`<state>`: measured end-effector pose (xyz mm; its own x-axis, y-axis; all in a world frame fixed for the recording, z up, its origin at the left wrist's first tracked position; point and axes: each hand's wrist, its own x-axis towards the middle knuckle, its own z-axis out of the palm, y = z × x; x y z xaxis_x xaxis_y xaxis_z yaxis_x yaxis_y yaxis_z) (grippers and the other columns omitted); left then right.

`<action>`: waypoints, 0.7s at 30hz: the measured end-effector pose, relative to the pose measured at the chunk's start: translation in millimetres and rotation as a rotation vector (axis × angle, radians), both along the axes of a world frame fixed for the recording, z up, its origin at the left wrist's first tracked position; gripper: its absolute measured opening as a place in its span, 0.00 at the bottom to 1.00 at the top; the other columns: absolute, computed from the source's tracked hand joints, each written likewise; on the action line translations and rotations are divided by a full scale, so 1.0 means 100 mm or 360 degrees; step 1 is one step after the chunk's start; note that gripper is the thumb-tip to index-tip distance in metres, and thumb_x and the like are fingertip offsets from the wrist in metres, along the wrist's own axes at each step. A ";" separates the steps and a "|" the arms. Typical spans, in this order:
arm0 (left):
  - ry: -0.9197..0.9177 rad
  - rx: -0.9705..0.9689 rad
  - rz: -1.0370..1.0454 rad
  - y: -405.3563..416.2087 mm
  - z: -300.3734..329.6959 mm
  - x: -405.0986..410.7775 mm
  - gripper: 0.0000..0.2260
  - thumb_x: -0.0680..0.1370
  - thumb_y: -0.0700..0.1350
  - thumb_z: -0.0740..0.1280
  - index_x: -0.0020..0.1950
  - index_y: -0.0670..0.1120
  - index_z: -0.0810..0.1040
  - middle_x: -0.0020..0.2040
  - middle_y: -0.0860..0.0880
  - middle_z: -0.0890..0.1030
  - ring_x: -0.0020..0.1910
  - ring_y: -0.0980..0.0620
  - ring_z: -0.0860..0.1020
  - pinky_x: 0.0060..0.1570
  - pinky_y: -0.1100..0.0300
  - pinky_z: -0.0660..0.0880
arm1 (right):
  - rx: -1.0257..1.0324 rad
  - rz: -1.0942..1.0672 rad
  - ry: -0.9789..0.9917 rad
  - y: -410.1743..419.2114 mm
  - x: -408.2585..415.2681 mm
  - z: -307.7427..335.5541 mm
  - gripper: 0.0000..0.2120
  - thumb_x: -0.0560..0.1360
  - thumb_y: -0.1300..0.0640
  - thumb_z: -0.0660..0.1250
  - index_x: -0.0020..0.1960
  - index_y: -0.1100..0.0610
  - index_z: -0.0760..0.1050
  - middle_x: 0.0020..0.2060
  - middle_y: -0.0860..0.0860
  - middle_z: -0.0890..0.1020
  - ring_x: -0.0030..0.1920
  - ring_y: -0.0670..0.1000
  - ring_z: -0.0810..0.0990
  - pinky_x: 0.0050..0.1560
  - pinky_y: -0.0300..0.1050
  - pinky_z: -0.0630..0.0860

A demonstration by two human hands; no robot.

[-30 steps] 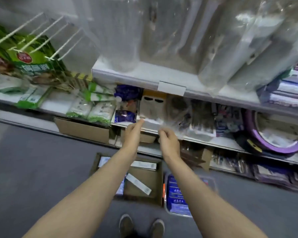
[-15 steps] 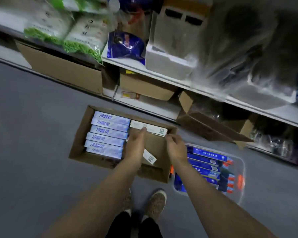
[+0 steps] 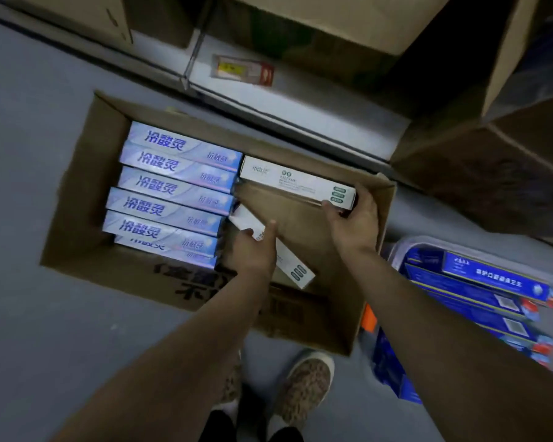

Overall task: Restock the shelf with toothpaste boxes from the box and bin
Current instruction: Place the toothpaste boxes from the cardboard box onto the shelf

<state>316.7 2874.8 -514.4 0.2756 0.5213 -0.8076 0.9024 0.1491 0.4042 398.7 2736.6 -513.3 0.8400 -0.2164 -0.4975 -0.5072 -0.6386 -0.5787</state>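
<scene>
An open cardboard box (image 3: pixel 77 199) sits on the grey floor. Its left half holds several pale blue toothpaste boxes (image 3: pixel 173 186) in a row. Two white toothpaste boxes lie in its right half. My right hand (image 3: pixel 355 221) grips the right end of the far white box (image 3: pixel 288 180). My left hand (image 3: pixel 256 250) closes its fingers round the slanted near white box (image 3: pixel 288 266). To the right stands a clear plastic bin (image 3: pixel 406 247) with several dark blue toothpaste boxes (image 3: pixel 479 282).
The white bottom shelf (image 3: pixel 300 103) runs across the top, with a price tag (image 3: pixel 241 70) on its edge. Brown cartons (image 3: pixel 492 161) stand at the upper right and top. My two shoes (image 3: pixel 300 381) are just below the cardboard box.
Both hands came down from the middle shelf into the cardboard box on the floor. The view dropped and closed in on the box. Each hand has now taken hold of a white toothpaste box.
</scene>
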 end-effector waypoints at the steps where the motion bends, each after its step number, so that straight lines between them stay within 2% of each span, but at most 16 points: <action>1: 0.0033 0.0073 0.0031 -0.01 -0.10 -0.01 0.31 0.76 0.63 0.68 0.67 0.39 0.72 0.63 0.40 0.78 0.63 0.40 0.76 0.64 0.45 0.73 | -0.0017 0.0008 -0.0023 -0.01 0.00 -0.09 0.35 0.73 0.50 0.75 0.76 0.56 0.65 0.72 0.55 0.71 0.72 0.55 0.70 0.73 0.47 0.65; 4: 0.0146 0.0147 0.0129 -0.06 -0.33 -0.01 0.35 0.75 0.64 0.69 0.69 0.38 0.68 0.66 0.38 0.75 0.66 0.38 0.74 0.65 0.48 0.71 | -0.0043 0.0036 -0.0069 -0.01 -0.04 -0.31 0.39 0.71 0.51 0.77 0.77 0.54 0.63 0.72 0.53 0.70 0.73 0.54 0.67 0.75 0.51 0.64; 6: 0.0238 0.0098 0.0199 -0.13 -0.46 -0.01 0.35 0.76 0.62 0.69 0.70 0.37 0.67 0.66 0.40 0.75 0.66 0.40 0.73 0.59 0.54 0.71 | -0.0032 -0.0003 -0.0109 0.00 -0.08 -0.41 0.41 0.70 0.53 0.78 0.76 0.54 0.62 0.71 0.52 0.70 0.73 0.53 0.68 0.73 0.52 0.66; 8: 0.0260 0.0006 0.0282 -0.20 -0.58 -0.02 0.35 0.75 0.62 0.71 0.69 0.37 0.68 0.65 0.41 0.75 0.64 0.41 0.75 0.54 0.56 0.72 | -0.0045 -0.0048 -0.0186 0.02 -0.10 -0.47 0.40 0.69 0.56 0.79 0.75 0.54 0.62 0.70 0.52 0.71 0.71 0.53 0.69 0.71 0.53 0.68; 10: 0.0242 -0.0091 0.0402 -0.25 -0.72 -0.02 0.38 0.72 0.63 0.74 0.69 0.39 0.66 0.64 0.40 0.75 0.61 0.40 0.76 0.59 0.50 0.76 | -0.0082 -0.0079 -0.0261 0.03 -0.12 -0.51 0.38 0.70 0.59 0.78 0.75 0.53 0.63 0.69 0.52 0.70 0.70 0.53 0.70 0.70 0.52 0.70; 12: 0.0272 -0.0124 0.0427 -0.28 -0.80 -0.02 0.39 0.69 0.63 0.75 0.69 0.40 0.66 0.63 0.41 0.76 0.59 0.40 0.78 0.58 0.47 0.78 | -0.0114 -0.0091 -0.0294 0.05 -0.12 -0.55 0.38 0.70 0.60 0.78 0.75 0.52 0.63 0.69 0.53 0.70 0.69 0.54 0.71 0.69 0.53 0.71; 16: 0.0285 -0.0137 0.0419 -0.26 -0.89 -0.03 0.36 0.67 0.60 0.78 0.64 0.40 0.72 0.59 0.41 0.79 0.55 0.40 0.80 0.52 0.48 0.80 | -0.0177 0.0025 -0.0295 0.05 -0.16 -0.60 0.33 0.72 0.59 0.77 0.72 0.48 0.67 0.67 0.53 0.68 0.64 0.55 0.75 0.65 0.54 0.75; 18: 0.0316 -0.0143 0.0378 -0.22 -0.91 -0.03 0.33 0.68 0.59 0.78 0.62 0.39 0.73 0.56 0.42 0.80 0.54 0.40 0.80 0.49 0.51 0.79 | -0.0176 0.0053 -0.0303 0.03 -0.15 -0.59 0.29 0.71 0.59 0.78 0.68 0.49 0.70 0.66 0.52 0.69 0.62 0.55 0.76 0.63 0.53 0.76; 21: 0.0338 -0.0186 0.0386 -0.17 -0.86 -0.02 0.26 0.70 0.57 0.78 0.55 0.40 0.73 0.53 0.42 0.80 0.49 0.42 0.80 0.49 0.50 0.81 | -0.0145 0.0097 -0.0266 -0.01 -0.15 -0.53 0.26 0.70 0.58 0.79 0.64 0.52 0.73 0.64 0.52 0.73 0.62 0.54 0.76 0.60 0.51 0.76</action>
